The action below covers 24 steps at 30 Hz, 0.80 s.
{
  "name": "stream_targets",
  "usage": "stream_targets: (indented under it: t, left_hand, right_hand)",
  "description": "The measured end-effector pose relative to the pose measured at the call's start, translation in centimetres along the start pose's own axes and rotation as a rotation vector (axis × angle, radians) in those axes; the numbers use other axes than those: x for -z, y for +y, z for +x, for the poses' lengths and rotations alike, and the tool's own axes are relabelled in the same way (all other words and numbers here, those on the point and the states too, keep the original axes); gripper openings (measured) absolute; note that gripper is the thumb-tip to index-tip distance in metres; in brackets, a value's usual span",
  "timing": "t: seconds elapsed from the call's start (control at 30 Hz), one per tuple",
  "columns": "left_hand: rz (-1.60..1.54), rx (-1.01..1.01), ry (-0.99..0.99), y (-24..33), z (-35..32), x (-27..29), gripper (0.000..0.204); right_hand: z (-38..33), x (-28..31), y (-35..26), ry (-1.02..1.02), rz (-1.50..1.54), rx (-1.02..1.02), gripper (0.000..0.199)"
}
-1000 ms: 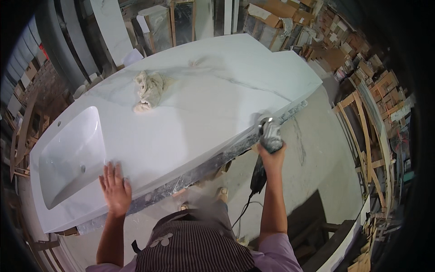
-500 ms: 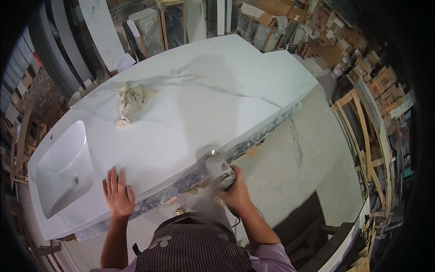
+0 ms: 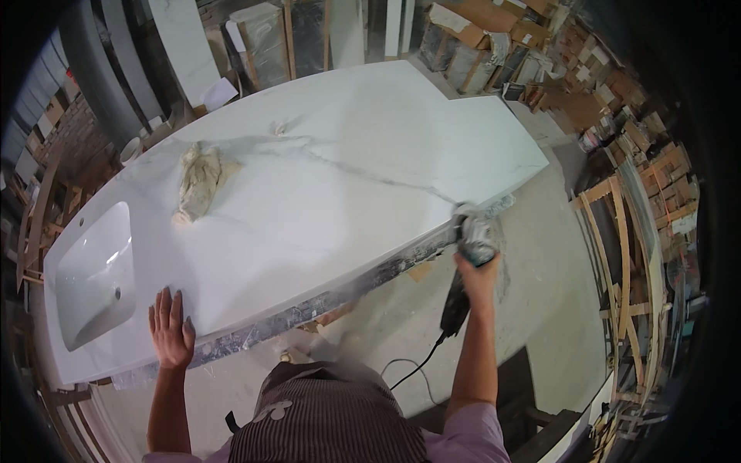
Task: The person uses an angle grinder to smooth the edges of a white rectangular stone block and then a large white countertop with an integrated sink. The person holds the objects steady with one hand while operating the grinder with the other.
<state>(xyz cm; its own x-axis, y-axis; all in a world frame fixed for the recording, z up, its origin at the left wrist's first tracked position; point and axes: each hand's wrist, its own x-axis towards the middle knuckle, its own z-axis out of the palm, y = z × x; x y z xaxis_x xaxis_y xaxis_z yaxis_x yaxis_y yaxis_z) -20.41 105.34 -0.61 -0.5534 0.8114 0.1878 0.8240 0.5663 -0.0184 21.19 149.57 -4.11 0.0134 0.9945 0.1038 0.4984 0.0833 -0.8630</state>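
A long white countertop (image 3: 309,224) with grey veining stretches before me, a white sink basin (image 3: 96,270) set into its left end. My left hand (image 3: 170,332) lies flat on the near edge beside the basin, fingers stretched out. In my right hand (image 3: 478,274) is an angle grinder (image 3: 455,301) with a black body and a trailing cord. Its blurred head sits against the countertop's front edge, toward the right end; whether it touches cannot be made out. A crumpled cream cloth (image 3: 199,181) lies on the top, behind and right of the basin.
A black cord (image 3: 417,374) hangs beside my striped apron (image 3: 324,420). Wooden frames (image 3: 617,255) stand at the right, with stacked blocks and cardboard boxes (image 3: 471,27) behind. Dark beams and slabs lean at the back left. A small whitish scrap (image 3: 278,129) rests on the countertop's far side.
My right hand has carried the grinder rightward and away from me along the front edge, the arm reaching out. My left hand stays flat by the basin. The view has shifted slightly.
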Motion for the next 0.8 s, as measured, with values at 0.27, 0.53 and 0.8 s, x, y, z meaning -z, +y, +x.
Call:
stream_targets:
  t: [0.27, 0.53, 0.8]
  left_hand:
    - [-0.025, 0.031, 0.017, 0.3, 0.0, 0.8, 0.062]
    - [-0.024, 0.113, 0.158, 0.6, -0.4, -0.3, 0.057]
    - [-0.04, 0.155, 0.168, 1.0, -0.6, -0.4, 0.058]
  right_hand:
    - [-8.0, 0.2, -4.8, -0.265, 0.127, 0.11, 0.084]
    - [-22.3, -7.6, -12.6, -0.998, -0.275, 0.269, 0.086]
    - [-24.7, -9.8, -13.6, -1.061, -0.296, 0.338, 0.084]
